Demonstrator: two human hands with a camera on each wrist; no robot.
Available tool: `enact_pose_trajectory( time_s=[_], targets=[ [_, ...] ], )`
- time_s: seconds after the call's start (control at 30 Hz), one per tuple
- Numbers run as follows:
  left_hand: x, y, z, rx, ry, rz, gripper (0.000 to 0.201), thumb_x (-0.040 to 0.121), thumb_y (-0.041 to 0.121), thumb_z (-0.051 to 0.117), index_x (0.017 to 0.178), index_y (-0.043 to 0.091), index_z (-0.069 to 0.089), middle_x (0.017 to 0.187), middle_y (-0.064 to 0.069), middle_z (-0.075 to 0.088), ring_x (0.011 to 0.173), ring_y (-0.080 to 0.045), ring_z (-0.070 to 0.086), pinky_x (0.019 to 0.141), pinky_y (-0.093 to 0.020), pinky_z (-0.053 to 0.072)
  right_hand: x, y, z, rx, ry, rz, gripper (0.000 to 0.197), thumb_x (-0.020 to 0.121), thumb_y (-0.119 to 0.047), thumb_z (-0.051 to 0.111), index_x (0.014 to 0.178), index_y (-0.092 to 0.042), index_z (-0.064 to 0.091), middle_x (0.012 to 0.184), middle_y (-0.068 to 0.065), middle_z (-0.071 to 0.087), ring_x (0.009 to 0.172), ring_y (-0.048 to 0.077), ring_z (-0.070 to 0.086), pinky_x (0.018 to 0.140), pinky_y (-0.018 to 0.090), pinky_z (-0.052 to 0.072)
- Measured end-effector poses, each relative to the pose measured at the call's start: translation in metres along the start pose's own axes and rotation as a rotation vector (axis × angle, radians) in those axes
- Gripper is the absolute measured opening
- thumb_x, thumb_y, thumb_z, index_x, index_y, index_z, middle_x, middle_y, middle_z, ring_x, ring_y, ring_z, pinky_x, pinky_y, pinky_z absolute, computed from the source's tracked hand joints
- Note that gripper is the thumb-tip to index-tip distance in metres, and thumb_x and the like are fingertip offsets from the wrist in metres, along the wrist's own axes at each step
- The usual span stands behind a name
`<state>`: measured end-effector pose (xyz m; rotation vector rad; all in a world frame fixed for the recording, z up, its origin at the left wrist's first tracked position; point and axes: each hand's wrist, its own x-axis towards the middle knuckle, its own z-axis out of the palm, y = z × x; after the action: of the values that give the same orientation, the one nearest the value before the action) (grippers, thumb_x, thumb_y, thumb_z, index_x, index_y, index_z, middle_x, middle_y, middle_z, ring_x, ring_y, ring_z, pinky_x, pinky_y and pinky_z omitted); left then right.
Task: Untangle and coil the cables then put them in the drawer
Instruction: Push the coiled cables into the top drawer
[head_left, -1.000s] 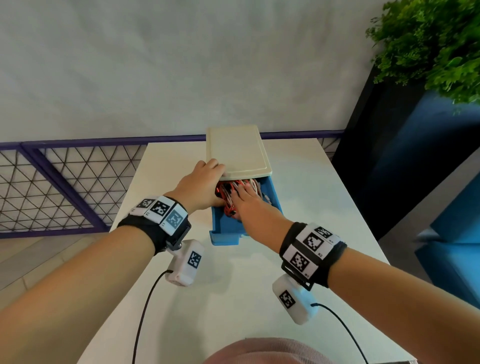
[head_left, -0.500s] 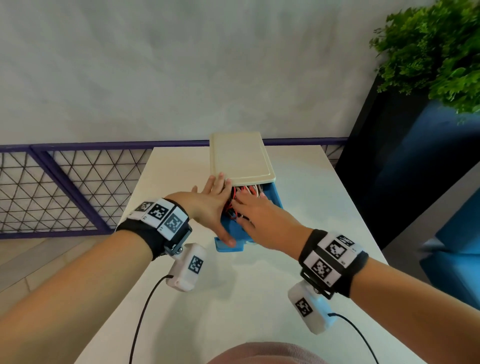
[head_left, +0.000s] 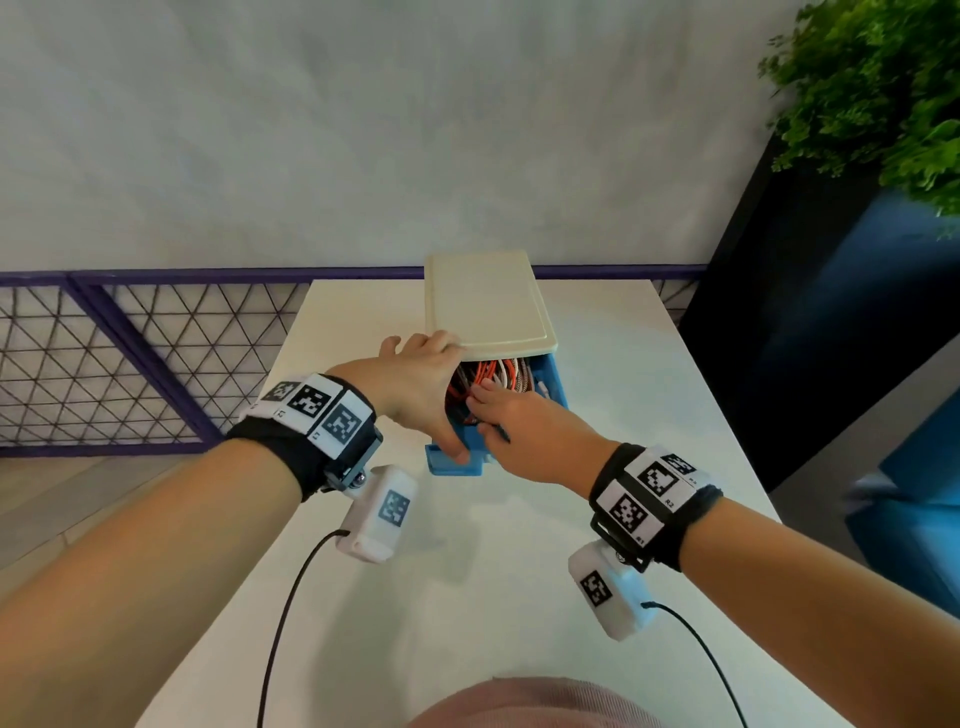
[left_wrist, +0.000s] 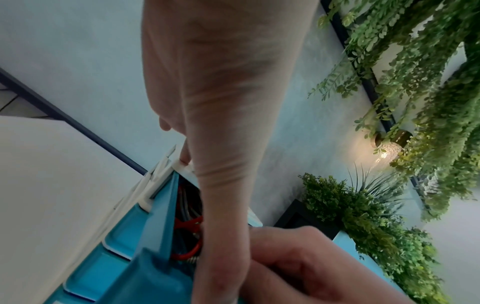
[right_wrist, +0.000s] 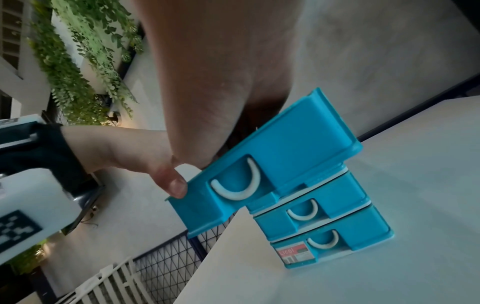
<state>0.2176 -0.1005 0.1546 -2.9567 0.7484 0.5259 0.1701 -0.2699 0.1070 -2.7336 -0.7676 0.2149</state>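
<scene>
Cables (head_left: 493, 376), orange and white coils that look light, springy and best pressed from above, fill the pulled-out top blue drawer (head_left: 553, 387), where the right hand (head_left: 524, 431) lays flat fingers on them and the left hand (head_left: 415, 395) spans its left rim.

1. A white table (head_left: 597, 545) carried the load
2. A small blue drawer unit (right_wrist: 335, 236) with a cream top (head_left: 485, 301) stood directly on it, toward the far edge, its top drawer (right_wrist: 272, 156) pulled out
</scene>
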Motion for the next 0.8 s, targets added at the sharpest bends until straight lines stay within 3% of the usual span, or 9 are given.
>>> enact_pose_trajectory(
  time_s=[0.07, 0.17, 0.27, 0.33, 0.4, 0.47, 0.6, 0.7, 0.8],
  targets=[
    [0.002, -0.001, -0.001, 0.006, 0.046, -0.007, 0.109, 0.046, 0.071, 0.073, 0.134, 0.021, 0.033, 0.134, 0.006, 0.032, 0.122, -0.021, 0.034, 0.108, -0.044, 0.025, 0.007, 0.004, -0.002, 0.01, 0.014, -0.009, 0.038, 0.1, -0.018, 0.039, 0.132, -0.007, 0.055, 0.145, 0.006, 0.048, 0.137, 0.023, 0.039, 0.113, 0.037, 0.031],
    [0.007, -0.004, -0.002, -0.006, 0.163, 0.014, 0.078, 0.056, 0.057, 0.073, 0.119, 0.019, 0.047, 0.116, 0.003, 0.041, 0.106, -0.023, 0.044, 0.093, -0.04, 0.036, 0.015, 0.012, -0.012, 0.07, 0.186, 0.008, 0.03, 0.095, -0.013, 0.045, 0.114, -0.008, 0.069, 0.12, 0.006, 0.064, 0.109, 0.026, 0.057, 0.094, 0.041, 0.045],
    [0.014, -0.006, 0.0, -0.037, 0.25, 0.049, 0.059, 0.067, 0.04, 0.074, 0.115, 0.016, 0.049, 0.112, 0.0, 0.044, 0.1, -0.023, 0.043, 0.072, -0.034, 0.038, 0.021, 0.022, -0.026, 0.004, 0.33, 0.063, 0.036, 0.094, -0.026, 0.053, 0.126, -0.012, 0.062, 0.133, 0.009, 0.054, 0.122, 0.026, 0.048, 0.102, 0.041, 0.041],
    [0.018, -0.007, 0.001, -0.065, 0.283, 0.053, 0.049, 0.072, 0.033, 0.073, 0.112, 0.015, 0.05, 0.111, 0.0, 0.044, 0.101, -0.022, 0.042, 0.068, -0.038, 0.044, 0.025, 0.032, -0.032, -0.119, 0.179, 0.123, 0.066, 0.089, -0.052, 0.054, 0.143, -0.016, 0.043, 0.15, 0.009, 0.035, 0.139, 0.026, 0.031, 0.113, 0.044, 0.028],
    [0.023, -0.009, 0.002, -0.044, 0.335, 0.059, 0.038, 0.076, 0.027, 0.071, 0.106, 0.016, 0.051, 0.108, 0.0, 0.045, 0.099, -0.022, 0.043, 0.064, -0.038, 0.043, 0.03, 0.041, -0.034, -0.195, 0.038, 0.14, 0.085, 0.083, -0.062, 0.057, 0.15, -0.017, 0.028, 0.156, 0.01, 0.025, 0.143, 0.029, 0.024, 0.116, 0.044, 0.02],
    [0.028, -0.01, 0.005, -0.002, 0.414, 0.065, 0.026, 0.079, 0.02, 0.068, 0.098, 0.016, 0.051, 0.104, 0.0, 0.046, 0.096, -0.023, 0.046, 0.059, -0.036, 0.039, 0.034, 0.046, -0.032, -0.192, 0.054, 0.113, 0.073, 0.088, -0.045, 0.061, 0.148, -0.017, 0.03, 0.15, 0.009, 0.033, 0.136, 0.029, 0.033, 0.11, 0.04, 0.03],
    [0.038, -0.006, 0.013, 0.055, 0.534, 0.05, 0.018, 0.082, 0.01, 0.065, 0.093, 0.016, 0.051, 0.1, -0.001, 0.05, 0.092, -0.024, 0.049, 0.053, -0.033, 0.035, 0.044, 0.045, -0.03, -0.238, 0.259, 0.127, 0.04, 0.092, -0.011, 0.057, 0.13, -0.021, 0.05, 0.122, 0.004, 0.052, 0.11, 0.023, 0.051, 0.077, 0.034, 0.051],
    [0.04, -0.01, 0.016, 0.064, 0.55, 0.069, 0.017, 0.084, 0.009, 0.062, 0.095, 0.015, 0.051, 0.1, -0.002, 0.049, 0.092, -0.024, 0.048, 0.05, -0.033, 0.033, 0.049, 0.041, -0.027, -0.369, 0.319, 0.121, 0.032, 0.091, -0.004, 0.055, 0.118, -0.02, 0.056, 0.106, 0.002, 0.056, 0.097, 0.023, 0.055, 0.057, 0.03, 0.039],
    [0.037, -0.017, 0.018, 0.048, 0.553, 0.09, 0.013, 0.086, 0.008, 0.057, 0.094, 0.015, 0.049, 0.1, -0.001, 0.047, 0.092, -0.023, 0.046, 0.048, -0.034, 0.038, 0.047, 0.037, -0.024, -0.405, 0.337, 0.106, 0.031, 0.09, -0.001, 0.051, 0.114, -0.019, 0.057, 0.103, 0.002, 0.056, 0.093, 0.022, 0.054, 0.054, 0.029, 0.032]
  ],
)
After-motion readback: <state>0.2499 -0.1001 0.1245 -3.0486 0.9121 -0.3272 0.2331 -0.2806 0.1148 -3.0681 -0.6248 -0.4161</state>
